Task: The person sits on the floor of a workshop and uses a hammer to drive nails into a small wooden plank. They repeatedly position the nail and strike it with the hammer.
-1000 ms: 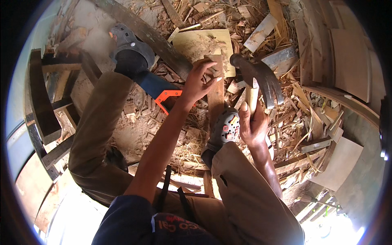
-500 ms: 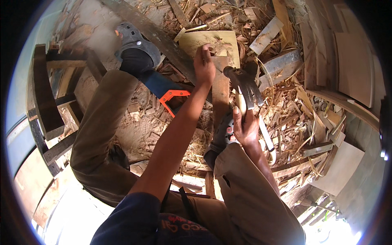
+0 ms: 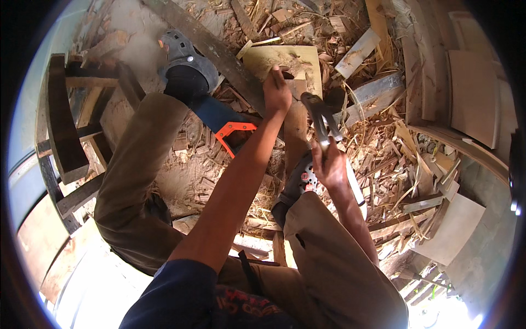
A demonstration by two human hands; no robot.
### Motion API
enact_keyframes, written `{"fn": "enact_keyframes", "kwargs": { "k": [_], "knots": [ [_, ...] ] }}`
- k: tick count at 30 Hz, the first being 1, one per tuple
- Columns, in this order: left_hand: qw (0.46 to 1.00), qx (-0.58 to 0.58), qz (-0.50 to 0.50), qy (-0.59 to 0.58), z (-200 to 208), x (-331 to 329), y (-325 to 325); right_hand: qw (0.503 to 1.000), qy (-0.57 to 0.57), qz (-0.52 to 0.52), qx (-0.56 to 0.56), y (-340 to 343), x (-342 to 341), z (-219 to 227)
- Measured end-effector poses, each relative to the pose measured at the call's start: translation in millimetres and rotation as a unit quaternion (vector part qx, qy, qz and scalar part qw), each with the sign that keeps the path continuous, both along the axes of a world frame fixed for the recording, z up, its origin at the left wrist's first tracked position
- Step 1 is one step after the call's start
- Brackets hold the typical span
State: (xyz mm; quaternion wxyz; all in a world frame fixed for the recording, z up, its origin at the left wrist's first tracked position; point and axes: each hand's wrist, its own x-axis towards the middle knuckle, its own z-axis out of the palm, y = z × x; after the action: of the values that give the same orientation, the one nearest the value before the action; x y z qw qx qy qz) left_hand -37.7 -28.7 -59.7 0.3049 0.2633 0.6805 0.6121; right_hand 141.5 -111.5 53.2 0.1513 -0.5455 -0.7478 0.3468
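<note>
My right hand (image 3: 331, 166) is closed around the handle of a claw hammer (image 3: 316, 116). The dark hammer head hangs just right of a narrow wooden board (image 3: 296, 123). My left hand (image 3: 278, 94) reaches to the far end of that board with its fingers curled together. Whatever sits between those fingers is too small and shaded to make out. Under the board's far end lies a square piece of pale plywood (image 3: 308, 57), dusted with wood debris. My right shoe (image 3: 304, 174) is beside the near part of the board.
A handsaw with an orange handle (image 3: 236, 127) lies left of my left forearm. A long dark plank (image 3: 192, 33) runs diagonally past my left shoe (image 3: 193, 61). Wood chips (image 3: 383, 159) litter the ground. A wooden frame (image 3: 67, 120) stands at left; boards (image 3: 474, 98) lean at right.
The hammer head has turned and shifted slightly, and my right hand has moved a little with it. My left hand stays at the board's far end.
</note>
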Motion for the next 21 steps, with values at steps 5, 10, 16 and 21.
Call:
{"fn": "enact_keyframes", "kwargs": {
  "k": [5, 10, 16, 21],
  "knots": [
    [1.000, -0.004, -0.003, 0.017, 1, -7, -5, 0.991, 0.130, -0.031, -0.015, 9, 3, 22],
    [0.999, 0.033, -0.005, 0.009, 0, -2, 0, 0.997, 0.002, -0.005, -0.076, 8, 8, 2],
    [1.000, -0.019, -0.010, -0.012, -2, -2, -4, 0.996, 0.083, -0.021, -0.038, 6, 7, 19],
    [0.999, 0.031, 0.007, 0.003, -3, -5, -1, 0.999, 0.038, -0.009, -0.005, 5, 4, 5]
  ]
}}
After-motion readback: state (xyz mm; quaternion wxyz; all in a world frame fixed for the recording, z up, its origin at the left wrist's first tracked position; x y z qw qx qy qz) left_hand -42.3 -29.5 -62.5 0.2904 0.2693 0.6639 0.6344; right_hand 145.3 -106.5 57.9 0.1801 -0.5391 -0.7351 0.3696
